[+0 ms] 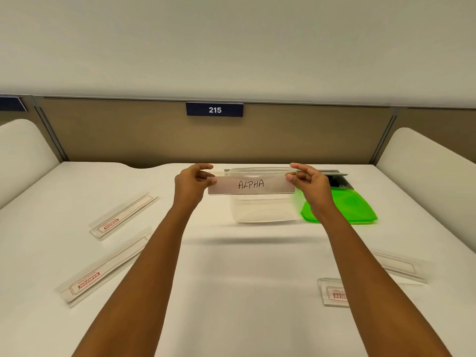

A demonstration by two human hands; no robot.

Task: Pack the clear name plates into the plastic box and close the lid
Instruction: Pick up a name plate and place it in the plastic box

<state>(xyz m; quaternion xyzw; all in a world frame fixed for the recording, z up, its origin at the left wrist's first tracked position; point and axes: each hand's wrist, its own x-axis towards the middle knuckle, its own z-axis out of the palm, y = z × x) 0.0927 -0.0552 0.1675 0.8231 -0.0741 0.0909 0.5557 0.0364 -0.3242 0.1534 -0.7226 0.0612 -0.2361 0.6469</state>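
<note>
While the box (262, 210) sits open and seemingly empty near the desk's (231, 292) far edge, both hands pinch the ALPHA plate (251, 185) by its ends above it, left hand (192, 182) and right hand (310, 182), fingers closed on it. Four plates wait: two (123, 216) (103, 269) left, two (334, 292) (401, 265) right. The green lid (355, 207) lies beside the box, so packing looks barely begun.

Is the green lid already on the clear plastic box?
No, the flat green plastic lid lies on the white table to the right of the open clear plastic box.
</note>
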